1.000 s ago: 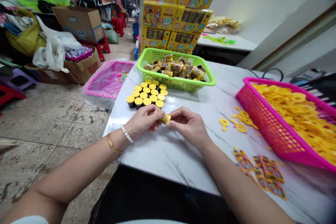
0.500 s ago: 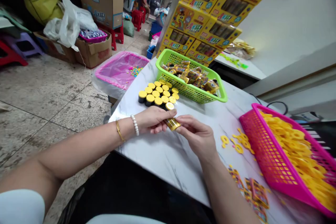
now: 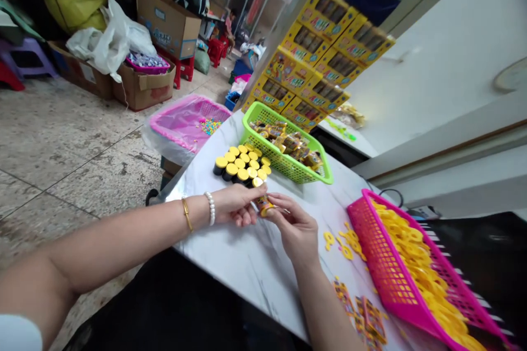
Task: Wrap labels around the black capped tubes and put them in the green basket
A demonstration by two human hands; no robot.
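Observation:
In front of me, above the table, I grip a small jar with a shiny yellow printed wrap (image 3: 264, 208) between both hands. My left hand (image 3: 235, 205) has its thumb along the upper end, and its fingers curl underneath, partly hiding the jar. From the other side, my right hand (image 3: 295, 226) pinches the lower end between thumb and fingertips. Just beyond my hands stands a tight group of black jars with yellow lids (image 3: 231, 169). Behind them, a green basket (image 3: 284, 163) holds many small jars in the same kind of yellow wrap.
To the right, a pink basket (image 3: 382, 269) is full of yellow plastic rings, with loose yellow pieces (image 3: 347, 252) and printed packets (image 3: 370, 318) beside it. Yellow boxes (image 3: 296, 66) are stacked behind. A lined pink tub (image 3: 173, 129) holds colourful beads at left. A person sits further back.
The camera view has swung, so the table things appear further left and lower. Both hands keep the jar, which now shows more of its printed side.

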